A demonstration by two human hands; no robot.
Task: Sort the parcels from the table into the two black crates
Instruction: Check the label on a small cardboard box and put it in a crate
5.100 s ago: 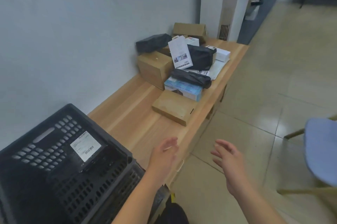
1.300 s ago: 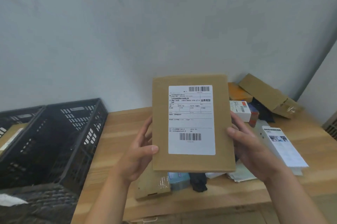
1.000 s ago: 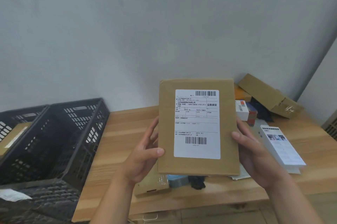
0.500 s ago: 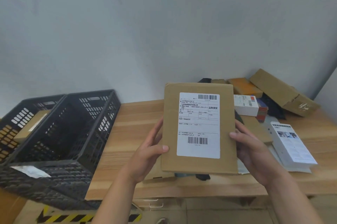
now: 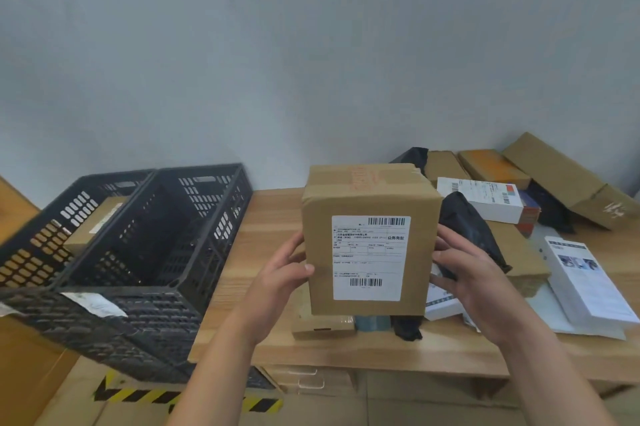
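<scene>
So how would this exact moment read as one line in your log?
stage: label check | left hand + right hand: gripping cardboard parcel, label facing camera | near crate: looks empty | far crate: one box

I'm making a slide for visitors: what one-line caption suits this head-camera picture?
Both hands, left and right, hold a labelled cardboard parcel above the table, beside two black crates.

Single head view, looking forward and down.
Camera sits above and close behind both hands, left hand (image 5: 277, 278) and right hand (image 5: 474, 273), which fill the lower centre. It faces a plain wall (image 5: 311, 44) across the tabletop (image 5: 273, 217); crates (image 5: 156, 252) lie at left, floor (image 5: 415, 401) along the bottom. Wide lens bends the edges.
</scene>
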